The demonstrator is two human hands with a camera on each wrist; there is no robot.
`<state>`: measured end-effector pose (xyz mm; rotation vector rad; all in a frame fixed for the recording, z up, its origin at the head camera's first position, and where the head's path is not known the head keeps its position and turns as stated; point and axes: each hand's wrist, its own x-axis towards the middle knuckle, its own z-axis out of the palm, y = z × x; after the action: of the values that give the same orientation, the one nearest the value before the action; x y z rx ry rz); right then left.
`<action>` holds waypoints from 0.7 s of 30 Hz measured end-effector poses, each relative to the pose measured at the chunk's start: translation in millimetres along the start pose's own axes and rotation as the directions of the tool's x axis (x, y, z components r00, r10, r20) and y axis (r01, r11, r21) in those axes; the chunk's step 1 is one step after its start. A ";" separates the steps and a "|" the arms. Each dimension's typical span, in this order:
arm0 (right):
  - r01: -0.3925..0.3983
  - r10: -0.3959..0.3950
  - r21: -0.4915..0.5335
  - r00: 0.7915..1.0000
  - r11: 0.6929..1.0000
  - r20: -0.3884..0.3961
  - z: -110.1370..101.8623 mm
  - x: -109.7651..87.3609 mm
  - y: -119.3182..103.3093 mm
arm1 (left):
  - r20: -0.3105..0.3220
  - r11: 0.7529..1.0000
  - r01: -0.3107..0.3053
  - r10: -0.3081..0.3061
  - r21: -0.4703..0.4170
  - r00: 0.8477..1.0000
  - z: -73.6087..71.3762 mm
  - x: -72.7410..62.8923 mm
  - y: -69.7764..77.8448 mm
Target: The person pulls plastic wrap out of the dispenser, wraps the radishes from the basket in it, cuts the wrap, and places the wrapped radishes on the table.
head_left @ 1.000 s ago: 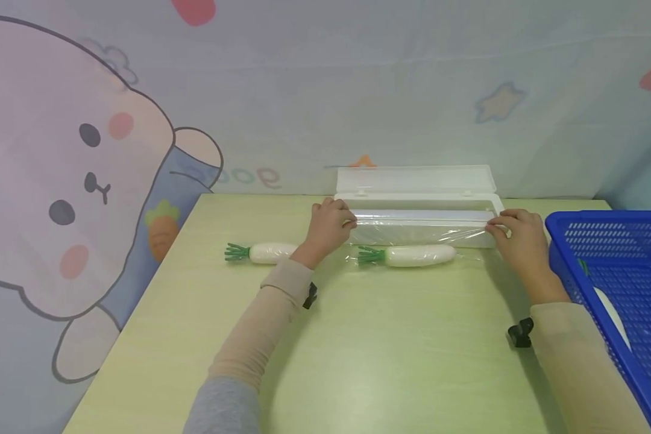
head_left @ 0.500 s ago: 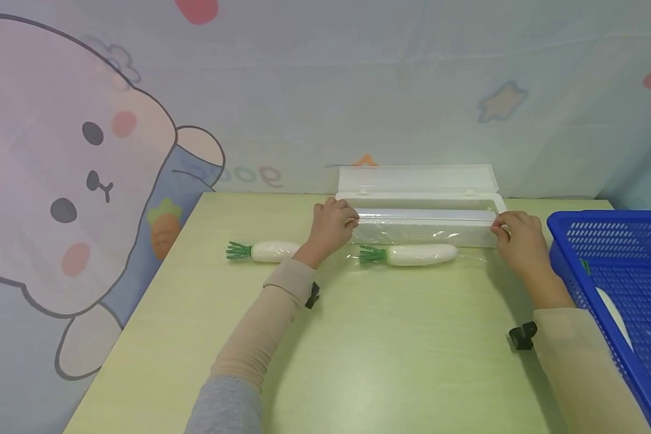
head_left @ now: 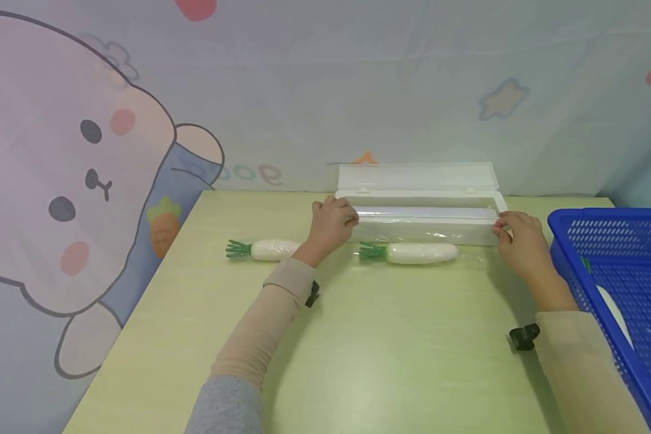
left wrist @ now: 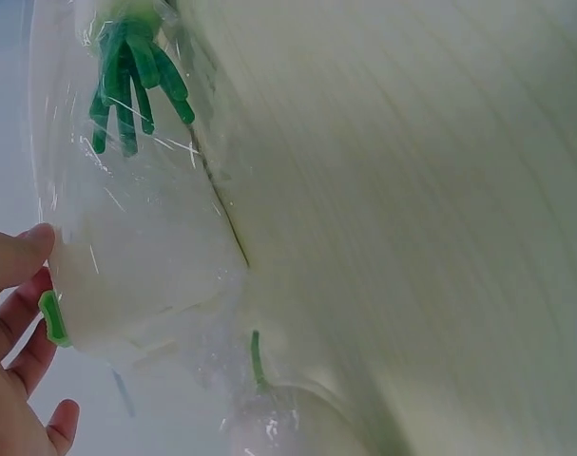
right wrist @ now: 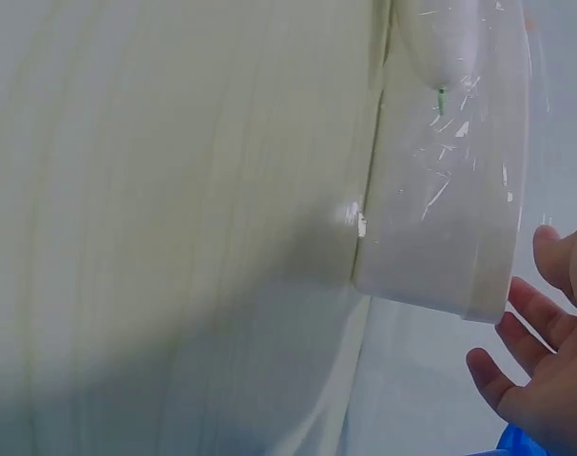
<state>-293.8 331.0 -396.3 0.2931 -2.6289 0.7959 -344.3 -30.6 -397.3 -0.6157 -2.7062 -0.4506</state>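
One white box is standing by the far edge of the table, open room stretching nearer; the left hand is pinching film, the right hand touching one end, its grip unclear. Two radishes are lying nearby, one blue basket sitting right.

Staged tabletop corner, room type unclear: cartoon backdrop behind pale wood-grain table.

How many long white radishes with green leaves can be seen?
3: the left radish, partly behind the left arm; the middle radish, in front of the white plastic box; the right radish, inside the blue plastic basket. More may be hidden.
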 end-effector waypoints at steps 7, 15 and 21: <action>-0.019 0.018 0.010 0.999 1.000 0.045 -6.7 -2.8 -5.9 | 0.030 1.000 -0.017 0.017 -0.023 0.999 -2.1 -5.8 0.4; -0.010 0.010 0.004 1.000 1.000 0.016 -8.6 -11.4 -6.6 | 0.013 0.997 -0.081 0.081 -0.015 0.997 -9.1 -17.8 4.2; -0.031 0.032 -0.023 0.998 0.999 0.056 -10.8 -22.5 -5.0 | 0.052 0.995 -0.104 0.103 0.007 0.993 -14.9 -31.3 10.9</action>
<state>-268.7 335.0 -394.8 0.2723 -2.6993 0.7787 -308.9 -38.0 -393.4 -0.7706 -2.7075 -0.3998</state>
